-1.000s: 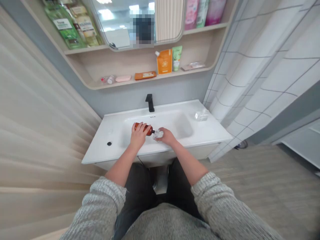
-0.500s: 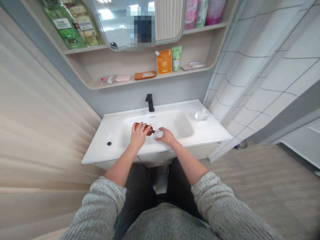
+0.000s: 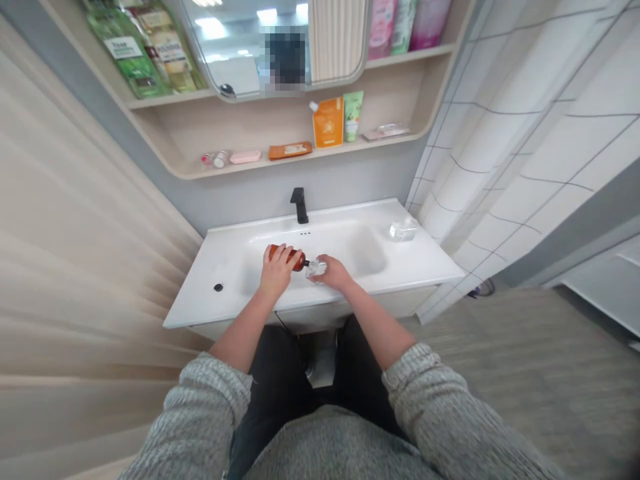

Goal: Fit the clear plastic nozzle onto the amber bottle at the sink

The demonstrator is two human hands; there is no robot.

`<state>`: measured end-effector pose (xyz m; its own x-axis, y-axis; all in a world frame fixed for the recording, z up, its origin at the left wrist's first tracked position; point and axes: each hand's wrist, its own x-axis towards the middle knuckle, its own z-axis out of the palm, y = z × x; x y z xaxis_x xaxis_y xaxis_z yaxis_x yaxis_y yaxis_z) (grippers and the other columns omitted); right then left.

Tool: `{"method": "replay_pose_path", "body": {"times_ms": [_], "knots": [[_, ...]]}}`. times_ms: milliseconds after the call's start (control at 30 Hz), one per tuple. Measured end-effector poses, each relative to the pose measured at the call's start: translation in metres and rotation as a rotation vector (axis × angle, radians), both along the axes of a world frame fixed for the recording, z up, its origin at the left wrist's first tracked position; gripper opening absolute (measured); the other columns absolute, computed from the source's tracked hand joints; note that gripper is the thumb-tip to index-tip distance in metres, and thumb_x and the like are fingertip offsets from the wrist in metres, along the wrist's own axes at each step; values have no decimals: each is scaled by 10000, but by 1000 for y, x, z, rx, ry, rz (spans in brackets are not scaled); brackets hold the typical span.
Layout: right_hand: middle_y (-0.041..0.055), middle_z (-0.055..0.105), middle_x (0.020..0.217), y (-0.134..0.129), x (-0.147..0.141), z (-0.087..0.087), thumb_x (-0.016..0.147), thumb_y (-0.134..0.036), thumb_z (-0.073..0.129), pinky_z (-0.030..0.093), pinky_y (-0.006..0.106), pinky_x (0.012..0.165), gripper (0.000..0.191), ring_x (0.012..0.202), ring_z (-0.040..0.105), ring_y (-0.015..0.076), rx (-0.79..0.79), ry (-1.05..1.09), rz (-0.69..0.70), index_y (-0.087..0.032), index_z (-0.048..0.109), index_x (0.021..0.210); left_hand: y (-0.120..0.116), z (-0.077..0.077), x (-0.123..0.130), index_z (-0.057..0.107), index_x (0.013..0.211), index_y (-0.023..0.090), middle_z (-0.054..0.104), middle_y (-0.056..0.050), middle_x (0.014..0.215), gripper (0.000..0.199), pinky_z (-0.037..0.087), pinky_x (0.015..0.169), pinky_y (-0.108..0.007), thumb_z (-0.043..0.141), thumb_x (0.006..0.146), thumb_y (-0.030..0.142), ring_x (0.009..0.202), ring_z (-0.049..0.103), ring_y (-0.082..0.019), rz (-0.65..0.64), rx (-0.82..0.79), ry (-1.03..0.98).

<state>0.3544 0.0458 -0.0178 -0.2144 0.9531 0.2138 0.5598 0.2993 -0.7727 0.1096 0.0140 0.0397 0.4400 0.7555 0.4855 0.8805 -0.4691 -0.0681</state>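
My left hand is wrapped over an amber bottle, which lies tipped almost level with its dark neck pointing right. The neck meets the mouth of a small clear container, perhaps a cup or glass. Around that container the fingers of my right hand are closed, hiding its right side. Both hands are over the white sink basin. Whether liquid is flowing between the two vessels is too small to tell.
Behind the basin stands a black faucet. A clear bottle rests on the counter's right end; a black round cap lies at left. Above, a shelf holds an orange pouch, a green tube and a pink bar.
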Motion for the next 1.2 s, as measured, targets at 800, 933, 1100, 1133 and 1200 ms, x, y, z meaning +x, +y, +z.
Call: {"method": "replay_pose_path", "body": {"times_ms": [800, 933, 1100, 1133, 1200], "knots": [[91, 806, 1209, -1, 0, 3, 668, -423, 1025, 580, 404, 995, 675, 1100, 765, 312, 3, -3, -3, -229, 732, 1244, -2, -1, 2, 640, 1599, 295, 653, -166, 1589, 641, 180, 1367, -659, 493, 1006, 102, 1563, 509, -372, 28, -8, -29], [88, 804, 1204, 0, 1, 2, 666, -435, 1017, 578, 414, 1007, 702, 1103, 760, 314, 6, 20, 0, -222, 725, 1268, -5, -5, 4, 641, 1592, 298, 654, -159, 1586, 642, 193, 1362, -650, 515, 991, 109, 1545, 522, -369, 79, -22, -91], [76, 796, 1196, -1, 1, 4, 659, -440, 1004, 579, 428, 1023, 696, 1100, 751, 311, -2, 60, 15, -234, 721, 1261, -8, -13, 6, 649, 1574, 282, 677, -174, 1547, 643, 237, 1344, -642, 604, 951, 129, 1503, 562, -378, 120, -35, -194], [74, 794, 1198, -1, 1, 4, 656, -444, 1004, 579, 430, 1025, 699, 1101, 749, 310, -5, 72, 21, -237, 719, 1260, -9, -15, 7, 651, 1570, 276, 685, -179, 1532, 641, 257, 1338, -641, 631, 944, 145, 1480, 582, -382, 133, -37, -228], [73, 793, 1206, -1, 2, 5, 649, -448, 1007, 576, 435, 1033, 712, 1105, 744, 311, -13, 90, 31, -242, 714, 1264, -9, -21, 8, 652, 1560, 259, 705, -188, 1494, 643, 311, 1318, -636, 699, 922, 189, 1430, 623, -390, 165, -39, -309]]}}
